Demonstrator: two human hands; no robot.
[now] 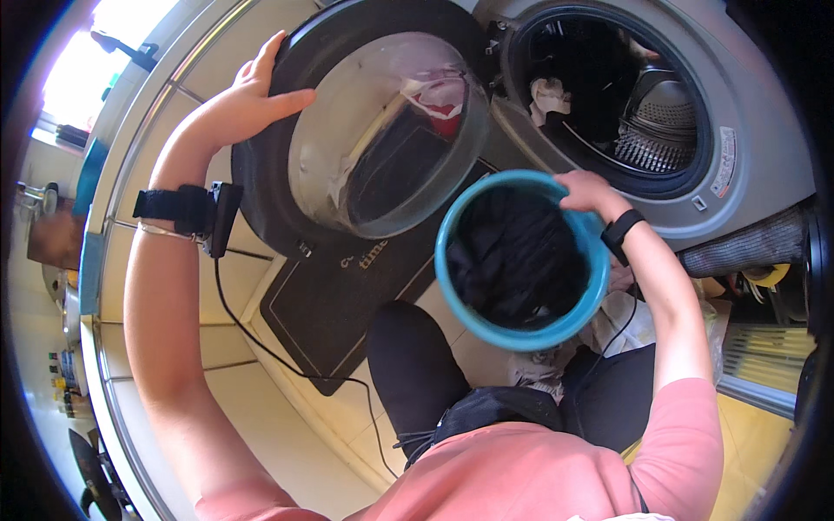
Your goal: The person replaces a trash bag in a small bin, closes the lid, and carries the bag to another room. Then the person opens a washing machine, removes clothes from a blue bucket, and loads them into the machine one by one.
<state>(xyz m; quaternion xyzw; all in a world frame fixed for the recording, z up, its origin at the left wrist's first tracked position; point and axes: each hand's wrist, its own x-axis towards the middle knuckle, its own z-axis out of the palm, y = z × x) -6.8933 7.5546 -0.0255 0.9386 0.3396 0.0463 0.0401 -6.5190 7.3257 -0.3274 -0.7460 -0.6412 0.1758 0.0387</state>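
Note:
My left hand rests on the dark rim of the open washing machine door, fingers apart at its outer edge. With my right hand I grip the upper right rim of a teal plastic bucket. Dark cloth fills much of the bucket, which is in front of the washing machine. Inside the machine's round opening are dark laundry and a pale cloth near the left edge. Part of the perforated metal drum shows at the right.
A dark floor mat lies below the door. Cabinet fronts run along the left. Crumpled pale plastic is right of the bucket. A black cable hangs from my left wrist device across the floor area beside my knee.

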